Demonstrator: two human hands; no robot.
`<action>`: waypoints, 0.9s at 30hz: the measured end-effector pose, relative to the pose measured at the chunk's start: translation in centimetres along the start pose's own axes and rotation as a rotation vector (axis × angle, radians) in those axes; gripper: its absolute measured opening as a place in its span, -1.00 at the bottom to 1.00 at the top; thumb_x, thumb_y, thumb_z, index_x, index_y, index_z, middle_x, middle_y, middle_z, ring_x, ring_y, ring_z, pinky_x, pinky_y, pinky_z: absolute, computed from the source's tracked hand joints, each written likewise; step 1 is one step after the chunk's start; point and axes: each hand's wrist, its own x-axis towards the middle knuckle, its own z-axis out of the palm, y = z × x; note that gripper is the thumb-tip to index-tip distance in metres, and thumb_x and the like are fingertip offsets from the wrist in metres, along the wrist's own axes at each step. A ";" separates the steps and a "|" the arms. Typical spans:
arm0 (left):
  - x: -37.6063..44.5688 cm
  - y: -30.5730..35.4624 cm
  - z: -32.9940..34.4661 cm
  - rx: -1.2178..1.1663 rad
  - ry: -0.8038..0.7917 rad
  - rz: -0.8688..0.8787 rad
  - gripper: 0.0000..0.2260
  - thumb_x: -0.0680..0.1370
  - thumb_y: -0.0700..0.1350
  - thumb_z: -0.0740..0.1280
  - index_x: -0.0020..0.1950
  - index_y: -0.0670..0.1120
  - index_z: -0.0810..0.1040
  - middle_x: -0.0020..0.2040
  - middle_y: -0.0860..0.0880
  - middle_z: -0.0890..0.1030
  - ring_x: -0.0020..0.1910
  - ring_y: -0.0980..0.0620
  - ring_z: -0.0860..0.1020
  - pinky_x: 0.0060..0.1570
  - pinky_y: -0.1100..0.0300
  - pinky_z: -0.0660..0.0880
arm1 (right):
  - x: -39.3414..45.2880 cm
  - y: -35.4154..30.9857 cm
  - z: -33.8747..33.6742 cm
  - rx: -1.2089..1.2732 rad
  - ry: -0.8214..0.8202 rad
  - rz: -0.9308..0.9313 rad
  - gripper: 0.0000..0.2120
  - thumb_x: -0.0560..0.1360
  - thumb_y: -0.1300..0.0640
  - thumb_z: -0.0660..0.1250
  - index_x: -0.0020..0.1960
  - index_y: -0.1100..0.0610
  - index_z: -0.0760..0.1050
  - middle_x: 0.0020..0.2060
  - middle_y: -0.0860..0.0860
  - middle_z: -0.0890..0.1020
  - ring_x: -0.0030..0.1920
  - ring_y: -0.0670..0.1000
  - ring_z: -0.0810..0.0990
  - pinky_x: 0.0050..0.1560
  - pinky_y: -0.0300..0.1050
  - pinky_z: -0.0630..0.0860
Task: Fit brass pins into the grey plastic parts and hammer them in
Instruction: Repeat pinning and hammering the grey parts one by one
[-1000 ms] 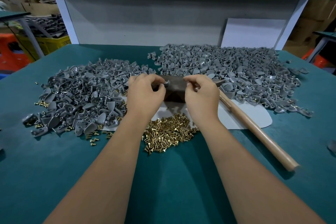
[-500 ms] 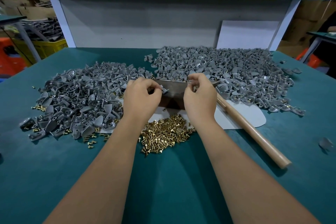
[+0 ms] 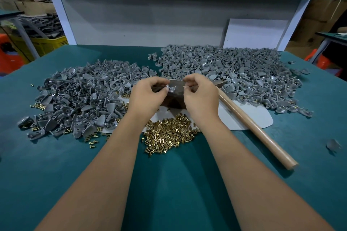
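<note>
My left hand (image 3: pixel 148 95) pinches a small grey plastic part (image 3: pixel 171 88) above a dark brown block (image 3: pixel 173 100). Just right of it, my right hand (image 3: pixel 200 95) pinches a tiny brass pin (image 3: pixel 183 86) between thumb and forefinger, a short gap from the part. A heap of loose brass pins (image 3: pixel 169 133) lies on the green table below my wrists. Grey plastic parts are piled at the left (image 3: pixel 78 95) and at the back right (image 3: pixel 234 69). The hammer's wooden handle (image 3: pixel 251 127) runs from behind my right hand toward the lower right; its head is hidden.
A white sheet (image 3: pixel 249 118) lies under the block and hammer. One stray grey part (image 3: pixel 333 145) sits near the table's right edge. A white frame with a grey back panel (image 3: pixel 150 24) closes the far side. A yellow crate (image 3: pixel 45 44) stands beyond the left edge.
Both hands stayed over the block. My right hand's fingers now show the brass pin held close to the part in my left hand; the camera view shifted slightly.
</note>
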 end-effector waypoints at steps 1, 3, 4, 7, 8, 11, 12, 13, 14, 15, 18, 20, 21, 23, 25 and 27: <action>0.0 0.0 0.0 -0.012 0.000 -0.001 -0.82 0.51 -0.18 0.43 -0.03 0.11 0.67 -0.11 0.19 0.64 -0.09 0.31 0.57 -0.09 0.37 0.52 | 0.1 -0.1 0.0 0.019 -0.010 -0.010 -0.70 0.44 0.33 0.31 -0.05 -0.08 0.53 -0.20 -0.15 0.57 -0.13 -0.08 0.54 -0.04 -0.01 0.56; 0.1 0.1 0.1 -0.046 -0.022 -0.004 -0.83 0.49 -0.19 0.46 -0.05 0.09 0.68 -0.13 0.14 0.67 -0.08 0.26 0.60 -0.02 0.29 0.56 | 0.3 -0.3 0.0 0.041 -0.031 -0.051 -0.66 0.43 0.35 0.31 -0.01 -0.09 0.53 -0.21 -0.15 0.56 -0.11 -0.05 0.54 -0.06 0.02 0.56; 0.0 0.2 0.1 -0.065 -0.040 -0.002 -0.83 0.49 -0.20 0.46 -0.05 0.08 0.67 -0.14 0.13 0.67 -0.07 0.22 0.61 0.03 0.22 0.58 | 0.4 -0.3 0.1 0.043 -0.044 -0.078 -0.64 0.42 0.36 0.31 0.02 -0.08 0.54 -0.22 -0.16 0.55 -0.10 -0.04 0.54 -0.05 0.03 0.56; 0.2 0.2 0.2 -0.038 -0.061 0.019 -0.81 0.49 -0.19 0.45 0.00 0.09 0.64 -0.12 0.17 0.63 -0.03 0.21 0.58 0.12 0.09 0.57 | 0.7 -0.3 0.3 0.023 -0.080 -0.147 -0.60 0.41 0.39 0.30 0.07 -0.06 0.56 -0.23 -0.17 0.53 -0.08 -0.01 0.51 -0.03 0.03 0.54; 0.3 0.1 0.2 0.002 -0.059 0.030 -0.81 0.50 -0.18 0.44 0.04 0.08 0.64 -0.10 0.19 0.61 0.01 0.16 0.57 0.14 0.04 0.56 | 0.8 -0.3 0.3 0.005 -0.087 -0.167 -0.58 0.41 0.39 0.29 0.09 -0.06 0.56 -0.22 -0.17 0.53 -0.07 -0.02 0.50 -0.02 0.02 0.53; 0.6 -0.2 0.1 0.110 -0.056 0.063 -0.87 0.50 -0.16 0.42 0.03 -0.02 0.68 -0.02 0.10 0.59 0.17 -0.08 0.50 0.17 -0.14 0.51 | 1.1 -0.2 0.4 -0.045 -0.105 -0.212 -0.53 0.41 0.38 0.27 0.15 -0.09 0.56 -0.21 -0.17 0.55 -0.05 -0.08 0.45 -0.01 -0.02 0.50; 0.6 -0.2 0.1 0.124 -0.058 0.075 -0.90 0.50 -0.17 0.43 -0.01 -0.04 0.69 0.02 0.06 0.59 0.19 -0.12 0.49 0.21 -0.14 0.48 | 1.2 -0.2 0.4 -0.053 -0.113 -0.219 -0.51 0.41 0.39 0.27 0.17 -0.11 0.56 -0.21 -0.17 0.56 -0.05 -0.08 0.44 -0.01 -0.01 0.50; 0.7 -0.2 0.1 0.132 -0.064 0.083 -0.91 0.50 -0.17 0.43 -0.03 -0.05 0.69 0.07 0.05 0.59 0.22 -0.13 0.48 0.25 -0.13 0.45 | 1.3 -0.2 0.4 -0.058 -0.120 -0.220 -0.49 0.41 0.40 0.26 0.18 -0.12 0.56 -0.22 -0.18 0.56 -0.05 -0.06 0.44 0.00 0.01 0.50; 0.7 -0.2 0.2 0.133 -0.071 0.082 -0.92 0.50 -0.18 0.42 -0.05 -0.06 0.70 0.13 0.05 0.58 0.26 -0.12 0.47 0.29 -0.11 0.42 | 1.4 -0.2 0.5 -0.059 -0.127 -0.216 -0.47 0.40 0.40 0.25 0.18 -0.12 0.56 -0.23 -0.18 0.56 -0.04 -0.05 0.45 0.00 0.03 0.51; 0.8 -0.2 0.2 0.121 -0.079 0.076 -0.92 0.51 -0.19 0.42 -0.06 -0.06 0.70 0.22 0.04 0.57 0.30 -0.11 0.45 0.33 -0.09 0.40 | 1.4 -0.2 0.6 -0.058 -0.131 -0.211 -0.46 0.40 0.40 0.25 0.18 -0.13 0.55 -0.24 -0.19 0.55 -0.04 -0.03 0.46 -0.01 0.05 0.51; 0.6 -0.2 0.1 0.042 -0.112 0.021 -0.92 0.53 -0.18 0.38 -0.08 -0.04 0.67 0.35 0.07 0.51 0.34 0.03 0.45 0.30 0.10 0.41 | 1.3 -0.3 0.7 -0.045 -0.137 -0.203 -0.47 0.39 0.39 0.24 0.17 -0.13 0.55 -0.27 -0.20 0.54 -0.07 -0.01 0.48 -0.02 0.07 0.52; 0.5 -0.1 0.1 0.042 -0.150 -0.004 -0.89 0.55 -0.15 0.35 -0.12 0.05 0.61 0.11 0.15 0.62 0.15 0.12 0.54 0.00 0.26 0.47 | 1.2 -0.3 0.7 -0.027 -0.140 -0.193 -0.48 0.38 0.38 0.25 0.16 -0.13 0.56 -0.28 -0.19 0.53 -0.09 -0.01 0.49 -0.03 0.06 0.53; 0.4 -0.1 0.2 0.035 -0.165 -0.009 -0.87 0.56 -0.15 0.34 -0.13 0.07 0.59 -0.02 0.19 0.62 0.01 0.19 0.55 -0.14 0.32 0.43 | 1.2 -0.4 0.7 -0.015 -0.139 -0.182 -0.49 0.39 0.38 0.25 0.15 -0.13 0.56 -0.28 -0.18 0.53 -0.10 -0.01 0.49 -0.04 0.05 0.53; 0.5 -0.1 0.3 0.000 -0.177 -0.013 -0.84 0.56 -0.16 0.34 -0.16 0.08 0.57 -0.11 0.20 0.60 -0.10 0.29 0.53 -0.17 0.33 0.41 | 1.2 -0.4 0.6 0.019 -0.129 -0.141 -0.51 0.39 0.38 0.25 0.11 -0.15 0.55 -0.27 -0.15 0.53 -0.12 0.00 0.50 -0.07 0.03 0.54; 0.4 -0.2 0.2 0.003 -0.169 0.004 -0.82 0.56 -0.16 0.35 -0.18 0.10 0.56 -0.11 0.22 0.59 -0.14 0.35 0.53 -0.17 0.35 0.42 | 1.4 -0.2 0.4 0.061 -0.107 -0.085 -0.53 0.40 0.38 0.25 0.08 -0.14 0.53 -0.27 -0.11 0.55 -0.15 0.00 0.52 -0.11 0.00 0.54; 0.3 -0.2 0.2 0.047 -0.149 0.032 -0.83 0.55 -0.12 0.36 -0.19 0.13 0.55 -0.12 0.24 0.58 -0.18 0.43 0.50 -0.23 0.37 0.40 | 1.6 0.1 0.1 0.077 -0.096 -0.044 -0.57 0.40 0.37 0.25 0.11 -0.05 0.55 -0.27 -0.08 0.55 -0.19 -0.02 0.51 -0.16 -0.06 0.51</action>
